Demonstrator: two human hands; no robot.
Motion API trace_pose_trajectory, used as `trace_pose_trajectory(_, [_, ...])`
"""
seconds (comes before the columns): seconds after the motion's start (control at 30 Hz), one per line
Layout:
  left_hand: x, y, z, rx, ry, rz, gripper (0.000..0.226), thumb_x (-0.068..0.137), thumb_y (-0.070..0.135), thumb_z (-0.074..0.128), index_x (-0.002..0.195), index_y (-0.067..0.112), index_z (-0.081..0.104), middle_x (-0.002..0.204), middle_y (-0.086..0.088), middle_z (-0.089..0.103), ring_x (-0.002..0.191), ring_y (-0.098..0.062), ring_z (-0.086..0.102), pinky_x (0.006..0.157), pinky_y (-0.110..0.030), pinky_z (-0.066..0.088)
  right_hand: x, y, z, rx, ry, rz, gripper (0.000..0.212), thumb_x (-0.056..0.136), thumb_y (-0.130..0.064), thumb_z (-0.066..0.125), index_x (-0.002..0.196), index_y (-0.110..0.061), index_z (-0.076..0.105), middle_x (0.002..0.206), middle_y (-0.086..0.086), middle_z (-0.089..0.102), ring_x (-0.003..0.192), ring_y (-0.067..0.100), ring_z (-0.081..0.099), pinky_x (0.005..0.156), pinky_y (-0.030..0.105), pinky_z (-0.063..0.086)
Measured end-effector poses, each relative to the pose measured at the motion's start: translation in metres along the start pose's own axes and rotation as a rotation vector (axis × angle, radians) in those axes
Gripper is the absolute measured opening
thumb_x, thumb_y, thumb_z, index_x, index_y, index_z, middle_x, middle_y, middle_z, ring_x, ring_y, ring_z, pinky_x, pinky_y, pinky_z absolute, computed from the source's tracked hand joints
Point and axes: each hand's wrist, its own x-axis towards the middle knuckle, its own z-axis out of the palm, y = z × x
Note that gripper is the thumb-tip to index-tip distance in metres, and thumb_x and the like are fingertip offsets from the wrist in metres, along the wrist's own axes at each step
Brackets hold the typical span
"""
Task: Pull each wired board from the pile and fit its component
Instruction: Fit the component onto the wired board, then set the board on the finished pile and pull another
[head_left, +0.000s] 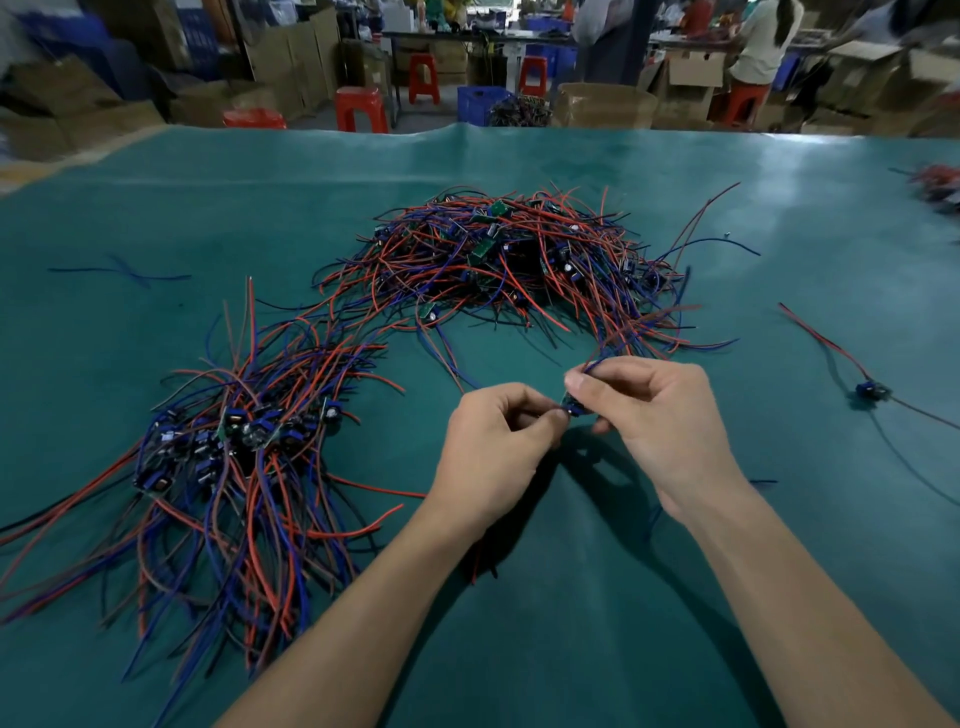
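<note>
A small wired board is held between both hands above the green table mat. My right hand pinches the board, and its blue and red wires run up from the fingers toward the far pile. My left hand pinches something tiny against the board's left end; I cannot make out what it is. The far pile is a tangle of red and blue wires with small green boards. A second heap of wired boards lies at the near left.
One single wired board lies apart on the right. A loose blue wire lies at the far left. More wires sit at the right edge. Beyond the table stand red stools, cardboard boxes and people.
</note>
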Motion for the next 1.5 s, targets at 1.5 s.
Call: trace_pose_trajectory(1.5, [-0.009,0.002,0.001,0.323,-0.113,0.186,0.013,0.091,0.016,0.065,0.081,0.015,0.073,0.073,0.002,0.073,0.068,-0.008,0.065,0.066,-0.016,0.047,0.028,-0.165,0.074,-0.351,-0.424,-0.329,0.047,0.093,-0.052,0.065,0.082,-0.008,0.076,0.066,0.0,0.075,0.055,0.015,0.071,0.044,0.025,0.05])
